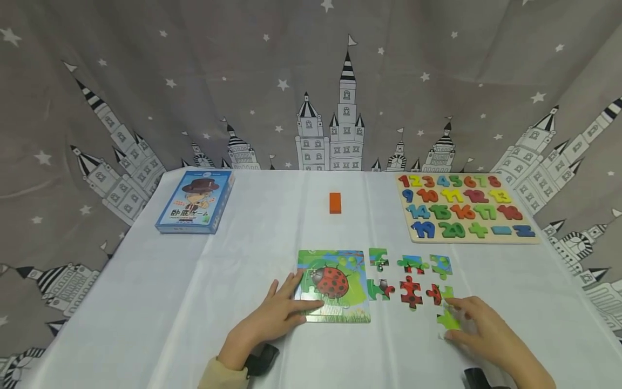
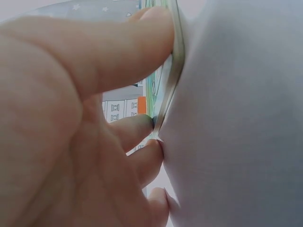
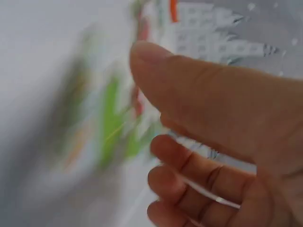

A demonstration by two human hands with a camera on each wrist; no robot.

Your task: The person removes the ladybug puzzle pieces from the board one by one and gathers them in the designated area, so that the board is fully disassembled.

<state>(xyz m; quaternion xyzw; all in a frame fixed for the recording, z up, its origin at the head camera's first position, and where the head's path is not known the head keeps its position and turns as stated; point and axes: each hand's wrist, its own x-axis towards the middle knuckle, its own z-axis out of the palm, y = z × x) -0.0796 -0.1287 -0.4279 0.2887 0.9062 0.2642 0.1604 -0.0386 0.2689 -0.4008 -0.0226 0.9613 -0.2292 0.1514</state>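
Observation:
My left hand [image 1: 273,315] rests on the left side of a square ladybug puzzle board [image 1: 359,302], thumb across its lower part and other fingers along the left edge. The left wrist view shows the thumb [image 2: 147,38] against the board's face, near its rim. To the right, several loose jigsaw pieces lie in rows, among them a red spotted piece [image 1: 411,292]. My right hand [image 1: 483,327] is at the lower right green piece [image 1: 449,320], thumb and fingers spread apart beside it. In the right wrist view, the green piece [image 3: 111,120] is blurred; contact is unclear.
A blue game box [image 1: 194,202] lies at the back left. An orange block [image 1: 335,203] stands behind the ladybug board. At the back right is a wooden number board [image 1: 468,208] filled with coloured numerals. A grey castle-print curtain [image 1: 243,81] hangs beyond the white table.

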